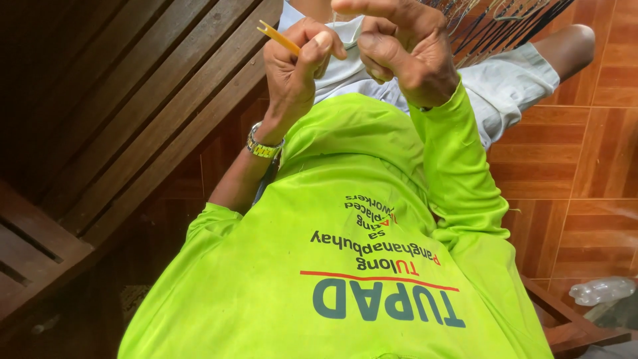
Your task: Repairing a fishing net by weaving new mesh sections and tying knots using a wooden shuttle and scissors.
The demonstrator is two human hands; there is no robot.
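Note:
My left hand [292,63], with a metal wristwatch [264,147] on it, is raised in front of me. It grips a thin yellow flat tool [279,38] that sticks out up and to the left. My right hand [405,50] is close beside it on the right. Its thumb and fingers are curled into a pinch, and I see nothing clearly between them. Dark net strands [505,23] hang just past the right hand at the top edge. A lime green long-sleeved shirt [359,219] fills the lower middle of the view.
A dark wooden slatted bench [133,100] runs along the left side. Orange-brown floor tiles [585,166] lie to the right. My knee in pale shorts [512,86] reaches toward the upper right. A clear crumpled plastic bottle [601,290] lies at the lower right by a wooden frame [571,326].

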